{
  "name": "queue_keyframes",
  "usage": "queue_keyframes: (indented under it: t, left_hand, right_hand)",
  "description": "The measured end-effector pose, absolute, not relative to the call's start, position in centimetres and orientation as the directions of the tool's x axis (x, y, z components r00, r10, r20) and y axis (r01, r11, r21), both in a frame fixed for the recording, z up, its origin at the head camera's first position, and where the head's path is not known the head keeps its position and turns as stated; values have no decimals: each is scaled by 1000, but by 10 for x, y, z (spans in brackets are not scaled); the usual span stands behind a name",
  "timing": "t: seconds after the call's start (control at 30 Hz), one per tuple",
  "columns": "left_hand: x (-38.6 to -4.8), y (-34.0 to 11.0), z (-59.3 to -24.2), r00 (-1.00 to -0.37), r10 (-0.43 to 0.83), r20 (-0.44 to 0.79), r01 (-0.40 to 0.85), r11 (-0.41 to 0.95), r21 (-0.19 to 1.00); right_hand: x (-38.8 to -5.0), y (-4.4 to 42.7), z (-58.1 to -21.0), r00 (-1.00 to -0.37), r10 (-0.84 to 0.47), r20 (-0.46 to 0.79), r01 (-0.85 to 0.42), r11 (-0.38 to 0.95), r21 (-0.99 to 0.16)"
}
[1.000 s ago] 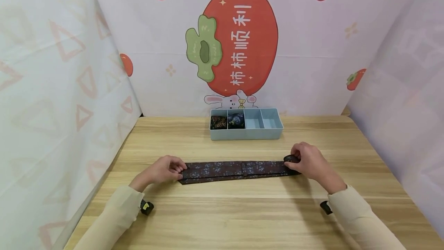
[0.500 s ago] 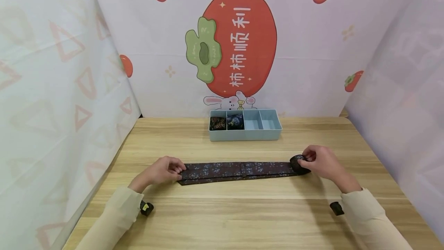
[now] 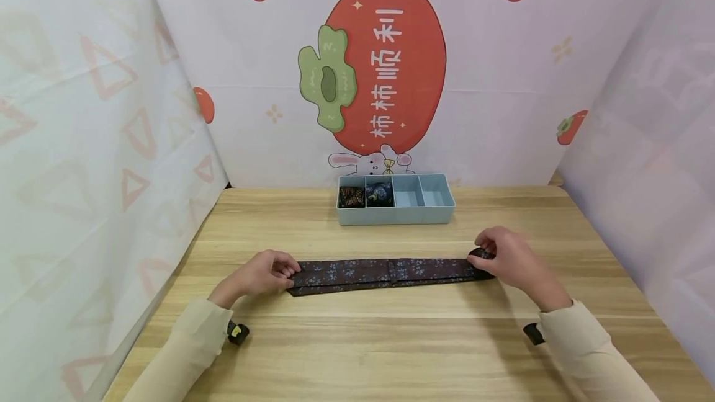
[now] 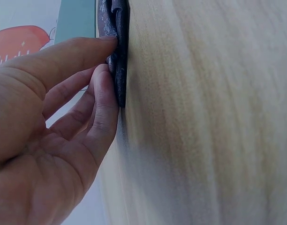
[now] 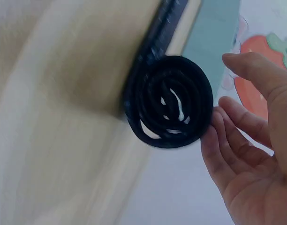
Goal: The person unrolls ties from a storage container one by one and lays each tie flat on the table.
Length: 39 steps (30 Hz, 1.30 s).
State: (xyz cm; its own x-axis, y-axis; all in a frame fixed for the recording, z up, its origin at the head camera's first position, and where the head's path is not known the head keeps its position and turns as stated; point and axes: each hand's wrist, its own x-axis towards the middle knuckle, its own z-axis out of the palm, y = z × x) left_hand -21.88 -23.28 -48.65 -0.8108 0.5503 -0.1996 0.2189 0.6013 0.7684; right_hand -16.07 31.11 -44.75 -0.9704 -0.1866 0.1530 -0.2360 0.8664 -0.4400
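The left hand's (image 3: 265,273) thumb and fingertips, a little apart, press on one end of a dark flowered tie (image 3: 346,273) on the table (image 3: 357,346). From there the tie runs to the right hand (image 3: 511,260), whose fingertips touch its coiled end (image 5: 202,86) (the thumb stands away from the fingers, beside the coil). Beyond both hands' fingers sits a blue box (image 3: 393,216)
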Motion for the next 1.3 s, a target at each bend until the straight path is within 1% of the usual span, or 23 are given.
queue_keyframes:
  t: [0.13, 0.37, 0.5, 0.97, 1.17, 1.3]
  left_hand:
    - [-219, -233, -487, -812, 549, -199, 220, 602, 768]
    - [-219, -239, -488, -819, 542, -188, 233, 614, 754]
    - [-219, -245, -487, -820, 543, -183, 238, 614, 753]
    - [-214, -257, -483, -829, 528, -182, 237, 627, 742]
    - [-215, -257, -484, -827, 530, -185, 240, 631, 737]
    - [-216, -256, -484, -823, 537, -185, 244, 628, 739]
  right_hand:
    - [-162, 307, -454, -958, -198, 206, -266, 879, -396]
    - [-160, 311, -461, -959, -145, 242, -231, 896, -380]
    - [-158, 314, -462, -965, -124, 230, -209, 894, -396]
    - [-157, 332, -467, -989, -87, 117, -134, 857, -498]
    - [-156, 324, -458, -988, -98, 118, -142, 879, -455]
    - [-157, 311, -450, -978, -144, 151, -197, 876, -439]
